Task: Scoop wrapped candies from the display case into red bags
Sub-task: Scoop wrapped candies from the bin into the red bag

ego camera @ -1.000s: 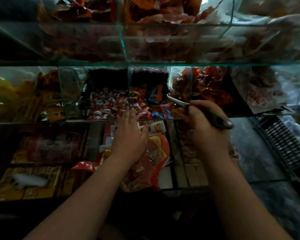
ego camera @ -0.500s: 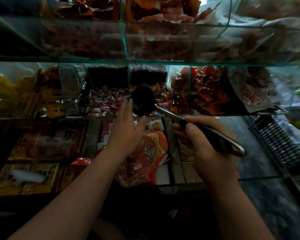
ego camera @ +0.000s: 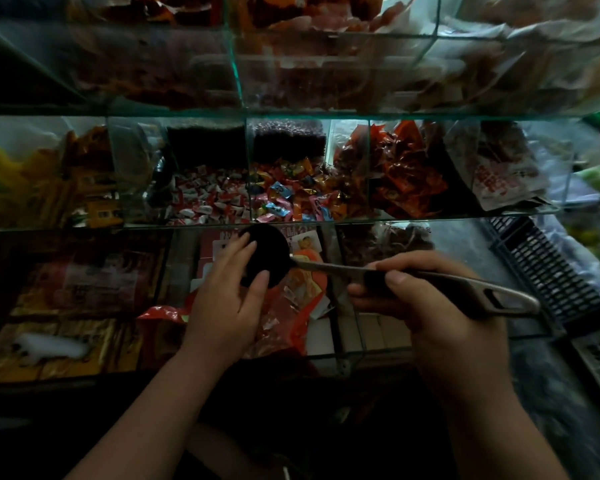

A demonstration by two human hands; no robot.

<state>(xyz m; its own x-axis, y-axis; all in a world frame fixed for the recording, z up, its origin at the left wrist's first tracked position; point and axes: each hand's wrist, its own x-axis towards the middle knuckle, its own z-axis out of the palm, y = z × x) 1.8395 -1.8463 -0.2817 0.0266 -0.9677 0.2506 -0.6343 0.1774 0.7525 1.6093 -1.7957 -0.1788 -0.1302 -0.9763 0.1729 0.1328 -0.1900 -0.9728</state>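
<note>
My right hand (ego camera: 430, 306) grips the metal handle of a ladle (ego camera: 413, 277) whose dark round bowl (ego camera: 271, 254) hangs over a red bag (ego camera: 291, 317) lying on the lower glass shelf. My left hand (ego camera: 229, 292) cups the bowl's left side with relaxed fingers and thumb touching it. What the bowl holds is hidden in shadow. Behind, the display case's middle tier holds red-and-white wrapped candies (ego camera: 205, 199) in one compartment and mixed colourful wrapped candies (ego camera: 291, 199) in the one to its right.
Glass dividers (ego camera: 247, 168) split the case into compartments; red snack packets (ego camera: 402, 174) fill the right one, yellow packs (ego camera: 84, 188) the left. An upper glass tier (ego camera: 236, 64) overhangs. Black plastic crates (ego camera: 548, 271) stand at the right. Boxed goods (ego camera: 66, 306) lie under the lower glass.
My right hand has drawn the ladle out of the mixed-candy compartment and lowered it towards me over the red bag. My left hand followed down, staying against the bowl.
</note>
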